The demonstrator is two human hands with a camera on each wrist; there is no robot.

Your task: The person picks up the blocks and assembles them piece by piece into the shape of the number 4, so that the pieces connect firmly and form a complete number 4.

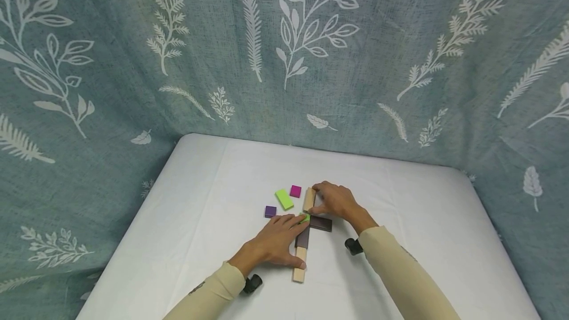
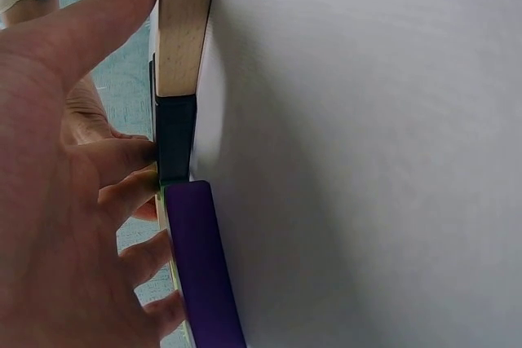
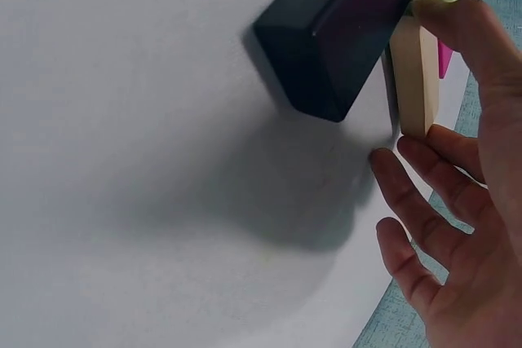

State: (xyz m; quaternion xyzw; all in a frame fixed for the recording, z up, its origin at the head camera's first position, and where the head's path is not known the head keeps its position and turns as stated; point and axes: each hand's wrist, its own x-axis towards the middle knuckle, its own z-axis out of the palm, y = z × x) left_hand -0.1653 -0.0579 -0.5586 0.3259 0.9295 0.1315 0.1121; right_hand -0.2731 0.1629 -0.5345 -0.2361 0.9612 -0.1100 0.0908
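Observation:
My left hand (image 1: pixel 277 241) lies with spread fingers over a row of flat blocks. Its thumb touches a plain wooden block (image 1: pixel 299 274), and its fingertips rest at a green block (image 1: pixel 304 218). Between these two sits a dark block (image 1: pixel 302 239). The left wrist view also has a purple block (image 2: pixel 200 266) beside the ring and little fingertips. Thumb and fingers of my right hand (image 1: pixel 339 202) pinch another plain wooden block (image 1: pixel 309 199) by its two ends, just beyond the green one. A second dark block (image 1: pixel 321 223) extends rightward from the green block.
Left of the row lie a lime green block (image 1: pixel 284 199), a magenta block (image 1: pixel 295 191) and a small purple square block (image 1: pixel 270 212). All lie on a white-covered table (image 1: pixel 200 196). A leaf-patterned teal curtain (image 1: pixel 266 88) hangs behind and at the sides.

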